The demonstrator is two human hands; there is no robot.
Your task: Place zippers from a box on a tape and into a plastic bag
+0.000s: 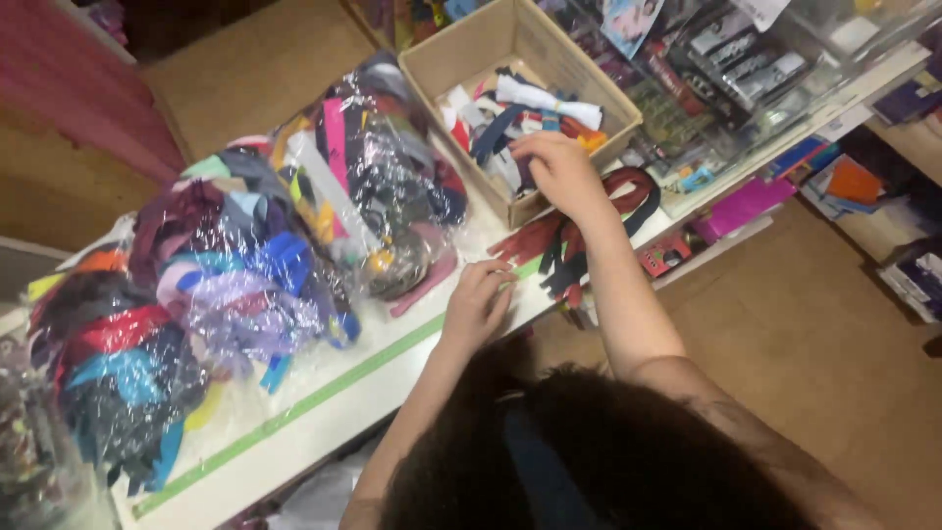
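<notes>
Nearest to me, I see the left hand (478,302) resting on the near edge of the white tabletop (324,412), its fingers curled under and closed on nothing that I can make out. A green strip (294,410) runs along that same near edge, passing under the hand. Just beyond the left hand lies a loose pile of dark red and black zippers (549,245) at the tabletop's right end, some hanging over the edge. My right hand (561,169) reaches past them to the near rim of the cardboard box (461,49), fingers bent down among the pieces inside; whether they pinch one I cannot tell. The box sits at the far right corner and holds white, navy and orange zippers (530,108). To the left, clear plastic bags of many-coloured zippers (255,255) cover most of the tabletop, from the far edge down to the left end.
</notes>
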